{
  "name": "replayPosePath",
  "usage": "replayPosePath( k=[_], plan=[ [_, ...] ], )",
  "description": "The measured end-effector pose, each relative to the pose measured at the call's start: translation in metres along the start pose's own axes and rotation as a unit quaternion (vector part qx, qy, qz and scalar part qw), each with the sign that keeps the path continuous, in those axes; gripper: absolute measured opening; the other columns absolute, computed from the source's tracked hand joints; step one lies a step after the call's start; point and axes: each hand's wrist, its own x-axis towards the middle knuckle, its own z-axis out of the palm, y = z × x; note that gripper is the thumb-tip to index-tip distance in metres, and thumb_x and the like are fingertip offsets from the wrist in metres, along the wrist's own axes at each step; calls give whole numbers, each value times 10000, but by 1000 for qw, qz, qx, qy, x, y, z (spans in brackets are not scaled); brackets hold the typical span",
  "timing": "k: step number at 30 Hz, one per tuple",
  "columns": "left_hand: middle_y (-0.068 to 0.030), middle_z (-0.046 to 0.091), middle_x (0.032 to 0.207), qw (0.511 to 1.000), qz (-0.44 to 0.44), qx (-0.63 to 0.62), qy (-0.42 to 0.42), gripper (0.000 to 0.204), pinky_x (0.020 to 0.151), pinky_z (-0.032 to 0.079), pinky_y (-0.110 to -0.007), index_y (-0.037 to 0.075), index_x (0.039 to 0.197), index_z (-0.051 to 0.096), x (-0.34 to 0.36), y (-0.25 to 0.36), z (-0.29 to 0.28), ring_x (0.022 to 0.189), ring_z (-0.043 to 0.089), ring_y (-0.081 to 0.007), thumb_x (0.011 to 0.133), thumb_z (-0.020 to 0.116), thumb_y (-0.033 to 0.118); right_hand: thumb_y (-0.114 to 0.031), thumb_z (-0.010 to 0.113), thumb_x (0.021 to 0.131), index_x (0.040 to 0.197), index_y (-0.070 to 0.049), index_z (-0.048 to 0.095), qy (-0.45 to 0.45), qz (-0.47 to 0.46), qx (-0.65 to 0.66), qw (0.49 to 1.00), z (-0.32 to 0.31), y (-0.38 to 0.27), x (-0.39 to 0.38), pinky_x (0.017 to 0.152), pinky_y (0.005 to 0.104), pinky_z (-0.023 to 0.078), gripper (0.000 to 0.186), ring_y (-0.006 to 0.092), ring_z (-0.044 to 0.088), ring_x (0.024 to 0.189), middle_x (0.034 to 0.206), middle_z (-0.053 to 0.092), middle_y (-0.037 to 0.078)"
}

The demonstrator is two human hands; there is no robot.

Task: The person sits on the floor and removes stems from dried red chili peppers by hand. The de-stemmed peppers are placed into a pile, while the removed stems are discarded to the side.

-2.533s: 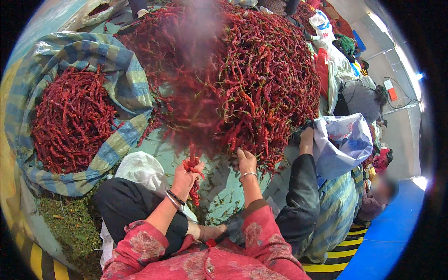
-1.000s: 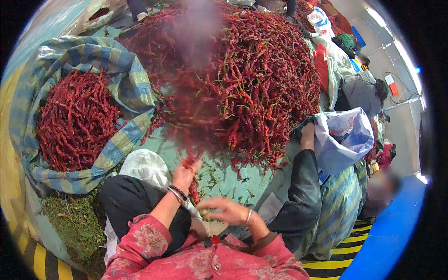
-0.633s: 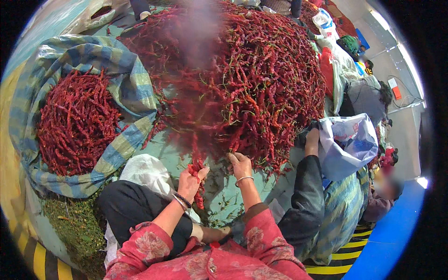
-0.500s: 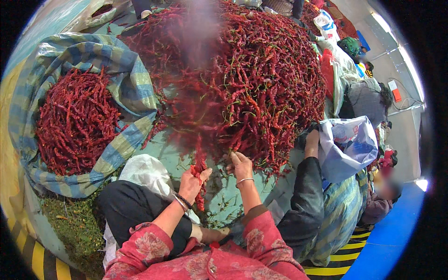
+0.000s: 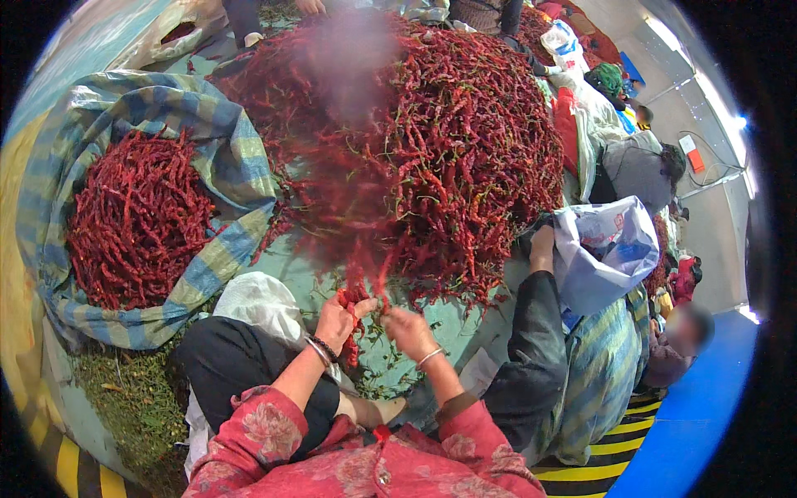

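Note:
My left hand is closed around a small bunch of red chili peppers, their tips sticking out below and above the fingers. Close beside it, my right hand has its fingers pinched at the lower end of a single long chili pepper. Just beyond both hands rises a large heap of red chilies, many with green stems. A blur covers part of the heap, and the fingertips of my right hand are partly hidden. Loose green stems litter the floor below my hands.
At left stands a blue-checked sack of chilies, with a mound of green stems below it. A white bag sits at right beside my leg. Other people sit along the heap's right side, near striped floor tape.
My right hand has drawn back from the heap toward my left hand, now with a chili pepper at its fingertips. The view has shifted slightly. My left hand keeps its bunch.

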Motion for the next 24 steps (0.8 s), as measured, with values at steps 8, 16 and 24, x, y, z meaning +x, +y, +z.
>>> replayPosePath(
  k=[8, 16, 24],
  plan=[
    [3, 569, 746, 992, -113, 45, -35, 147, 610, 426, -252, 50, 852, 574, -9, -7, -5, 655, 501, -95, 745, 674, 47, -188, 546, 839, 867, -54, 465, -92, -258, -258, 927, 16, -24, -29, 557, 446, 428, 160, 368, 559, 643, 665, 564, 158],
    [-30, 555, 689, 990, -122, -73, -4, 65, 530, 405, -254, 51, 789, 549, -9, -19, -9, 609, 514, -113, 777, 611, 36, -256, 529, 862, 976, -100, 524, -121, -129, -90, 980, 13, -40, -38, 581, 476, 421, 193, 404, 557, 692, 710, 569, 200],
    [-10, 555, 819, 981, 120, 147, 46, 207, 629, 445, -252, 35, 1010, 459, -6, -14, 2, 699, 506, -91, 822, 517, -29, -77, 507, 798, 819, -65, 558, 56, -107, -275, 954, 39, 2, -3, 562, 486, 448, 56, 388, 578, 624, 690, 599, 168]
  ],
)
